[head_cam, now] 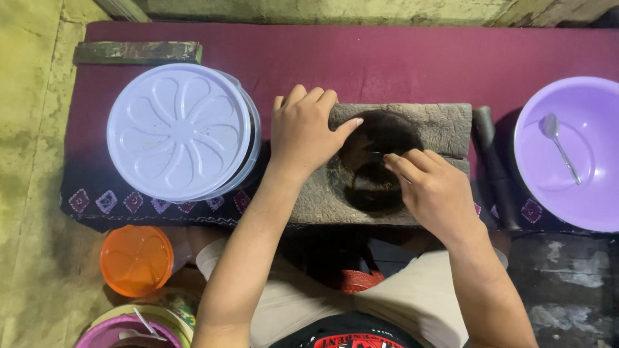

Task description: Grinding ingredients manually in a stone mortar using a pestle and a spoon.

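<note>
Stone grinding slab (387, 164) sits at the near edge of the maroon cloth (387, 61), centred before the seated person. Left hand (303, 132) lies flat over the slab's left part, fingers curled over its far edge, thumb at the hollow's rim, holding nothing. Right hand (435, 190) pinches a small dark implement, tip in the dark paste (374, 171); its kind cannot be told. Judgement: scraping goes best with the left hand steadying the slab and short strokes kept inside the hollow. White lidded container (180, 132) stands left; a dark stone roller (493, 164) lies just right; purple basin (574, 151) with spoon (560, 145) at the right edge.
</note>
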